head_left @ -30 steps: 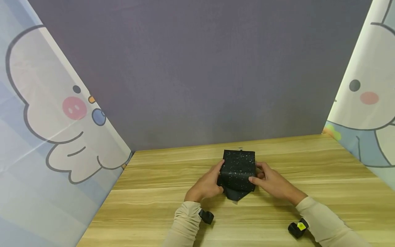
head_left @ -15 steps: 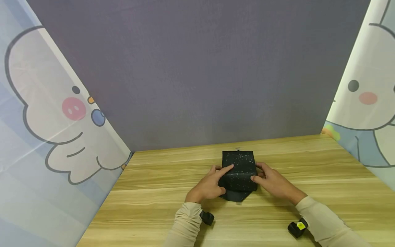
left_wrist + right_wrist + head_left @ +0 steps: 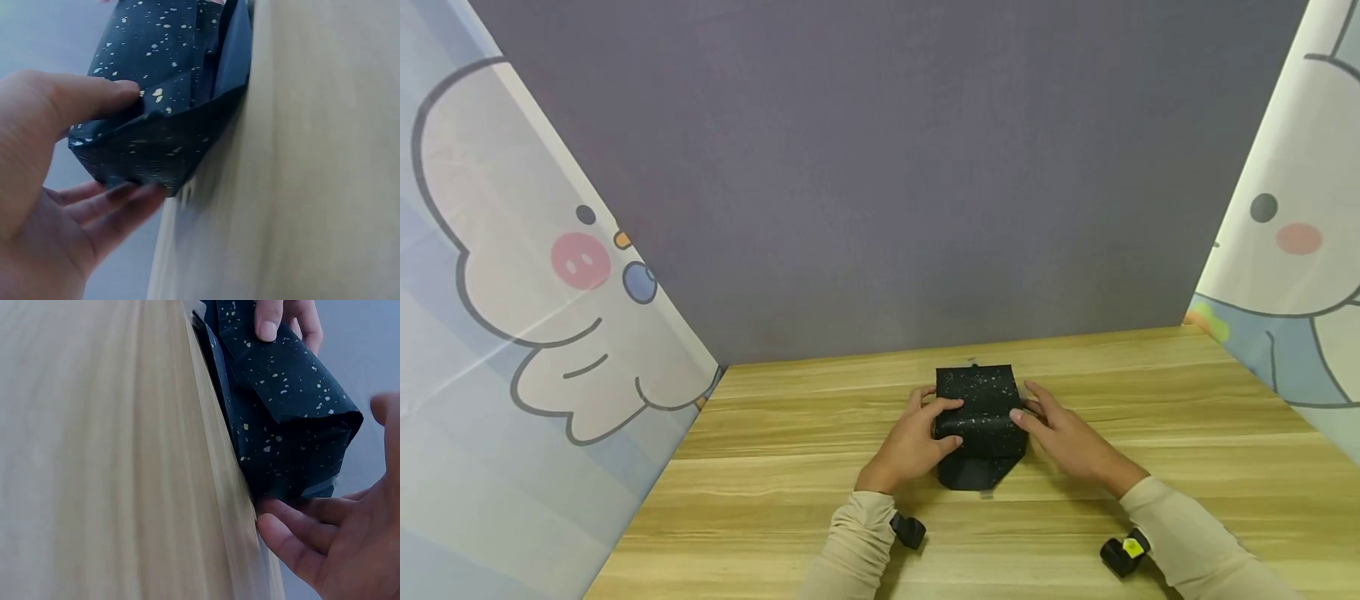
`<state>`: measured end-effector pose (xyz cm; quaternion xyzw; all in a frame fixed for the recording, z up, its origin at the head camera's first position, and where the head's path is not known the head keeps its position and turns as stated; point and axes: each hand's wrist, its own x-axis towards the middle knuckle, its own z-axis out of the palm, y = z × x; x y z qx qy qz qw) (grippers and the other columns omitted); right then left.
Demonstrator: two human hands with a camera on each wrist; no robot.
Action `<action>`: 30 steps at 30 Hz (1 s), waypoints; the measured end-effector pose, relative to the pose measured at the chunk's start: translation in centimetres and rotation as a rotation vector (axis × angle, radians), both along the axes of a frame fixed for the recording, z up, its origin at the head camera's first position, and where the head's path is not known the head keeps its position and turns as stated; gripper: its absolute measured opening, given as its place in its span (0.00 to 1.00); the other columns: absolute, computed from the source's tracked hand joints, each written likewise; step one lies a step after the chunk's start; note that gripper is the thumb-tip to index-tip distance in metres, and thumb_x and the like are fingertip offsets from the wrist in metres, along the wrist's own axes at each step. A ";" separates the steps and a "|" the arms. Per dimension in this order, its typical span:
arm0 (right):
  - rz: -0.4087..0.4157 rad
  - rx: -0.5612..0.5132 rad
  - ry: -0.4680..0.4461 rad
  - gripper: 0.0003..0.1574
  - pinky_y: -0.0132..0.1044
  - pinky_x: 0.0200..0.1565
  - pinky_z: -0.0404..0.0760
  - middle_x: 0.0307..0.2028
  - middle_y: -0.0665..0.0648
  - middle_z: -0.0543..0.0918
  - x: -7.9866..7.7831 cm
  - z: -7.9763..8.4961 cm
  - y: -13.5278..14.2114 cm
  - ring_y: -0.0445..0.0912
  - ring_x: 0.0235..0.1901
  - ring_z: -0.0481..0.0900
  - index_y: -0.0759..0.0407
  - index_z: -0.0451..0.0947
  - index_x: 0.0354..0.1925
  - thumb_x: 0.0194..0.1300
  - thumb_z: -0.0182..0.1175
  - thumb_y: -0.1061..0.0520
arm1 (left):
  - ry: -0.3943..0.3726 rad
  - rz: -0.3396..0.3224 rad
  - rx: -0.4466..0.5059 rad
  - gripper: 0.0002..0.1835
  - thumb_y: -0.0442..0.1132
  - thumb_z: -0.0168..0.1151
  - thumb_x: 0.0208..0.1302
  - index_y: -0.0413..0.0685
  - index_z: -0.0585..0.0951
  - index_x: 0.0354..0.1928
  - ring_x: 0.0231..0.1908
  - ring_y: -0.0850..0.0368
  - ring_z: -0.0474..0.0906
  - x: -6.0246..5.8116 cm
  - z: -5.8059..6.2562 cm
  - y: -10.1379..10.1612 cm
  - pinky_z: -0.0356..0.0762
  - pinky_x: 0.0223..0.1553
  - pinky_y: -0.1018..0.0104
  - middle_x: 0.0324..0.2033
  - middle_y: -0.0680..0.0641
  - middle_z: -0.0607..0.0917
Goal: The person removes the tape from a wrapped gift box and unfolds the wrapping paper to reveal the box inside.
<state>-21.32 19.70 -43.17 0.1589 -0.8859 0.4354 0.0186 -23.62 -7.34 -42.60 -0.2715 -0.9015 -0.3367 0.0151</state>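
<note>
A box-shaped package (image 3: 976,392) wrapped in black paper with pale specks sits on the wooden table. From its near side a pointed paper flap (image 3: 968,473) sticks out toward me. My left hand (image 3: 906,446) holds the package's left part, thumb on the near side and index finger on top. In the left wrist view, its other fingers (image 3: 119,215) lie along the folded left end. At the right end is my right hand (image 3: 1071,442); in the right wrist view its fingers (image 3: 306,534) touch the lower end fold, while its thumb (image 3: 380,407) stands apart from the paper.
A bit of clear tape (image 3: 987,494) shows at the flap's tip, and another tape piece (image 3: 322,487) on the right end. The wooden table (image 3: 760,500) meets a grey panel (image 3: 887,183) behind. Cartoon-printed sheets (image 3: 512,333) flank both sides.
My left index finger has come from the package's left edge onto its top, and the thumb onto its near side. The package has shifted slightly left. My right fingers have spread a little.
</note>
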 end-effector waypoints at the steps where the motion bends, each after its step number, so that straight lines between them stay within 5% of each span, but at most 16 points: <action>1: -0.004 0.006 0.007 0.48 0.63 0.59 0.71 0.67 0.77 0.65 0.0 0.0 0.0 0.67 0.61 0.73 0.68 0.44 0.78 0.80 0.44 0.38 | 0.004 -0.002 0.011 0.28 0.45 0.67 0.68 0.64 0.74 0.69 0.62 0.50 0.74 0.0 0.0 0.0 0.76 0.54 0.56 0.75 0.47 0.55; 5: -0.014 0.009 0.039 0.42 0.62 0.56 0.74 0.64 0.79 0.68 -0.1 0.1 0.1 0.67 0.55 0.79 0.70 0.46 0.77 0.82 0.40 0.43 | 0.004 -0.001 0.080 0.26 0.42 0.68 0.67 0.59 0.77 0.67 0.68 0.46 0.67 -0.2 -0.2 0.0 0.74 0.58 0.51 0.76 0.46 0.55; 11: -0.038 0.003 0.075 0.40 0.57 0.52 0.79 0.63 0.79 0.70 -0.4 -0.2 0.1 0.65 0.55 0.79 0.74 0.47 0.75 0.81 0.47 0.51 | -0.014 0.024 0.173 0.24 0.40 0.70 0.65 0.56 0.81 0.63 0.72 0.42 0.58 -0.3 -0.4 0.6 0.68 0.63 0.44 0.75 0.45 0.58; 17: -0.028 -0.058 0.064 0.41 0.45 0.46 0.84 0.64 0.79 0.68 -0.7 -0.2 0.3 0.67 0.57 0.77 0.76 0.46 0.74 0.79 0.50 0.55 | -0.044 0.019 0.184 0.27 0.40 0.69 0.66 0.60 0.77 0.67 0.73 0.45 0.57 -0.5 -0.7 0.6 0.75 0.58 0.55 0.78 0.48 0.50; 21: -0.028 -0.073 0.077 0.40 0.41 0.42 0.84 0.63 0.78 0.70 -0.7 -0.1 0.4 0.66 0.55 0.79 0.71 0.49 0.75 0.77 0.53 0.56 | -0.093 -0.030 0.241 0.31 0.39 0.67 0.68 0.60 0.72 0.71 0.71 0.45 0.62 -0.7 -0.8 0.2 0.77 0.53 0.66 0.79 0.49 0.44; 25: -0.034 -0.048 0.122 0.36 0.39 0.39 0.84 0.63 0.76 0.72 -0.5 0.0 0.5 0.62 0.52 0.82 0.65 0.56 0.75 0.77 0.55 0.57 | -0.126 -0.092 0.282 0.35 0.36 0.65 0.69 0.60 0.65 0.76 0.68 0.45 0.67 -0.9 -0.9 -0.5 0.74 0.59 0.65 0.79 0.54 0.42; 30: -0.042 0.009 0.147 0.29 0.38 0.33 0.80 0.58 0.69 0.79 -0.4 0.0 0.4 0.53 0.45 0.84 0.59 0.68 0.71 0.78 0.54 0.52 | -0.081 -0.115 0.225 0.36 0.35 0.62 0.71 0.60 0.62 0.77 0.71 0.50 0.62 -1.0 -0.9 -1.3 0.72 0.62 0.59 0.79 0.54 0.48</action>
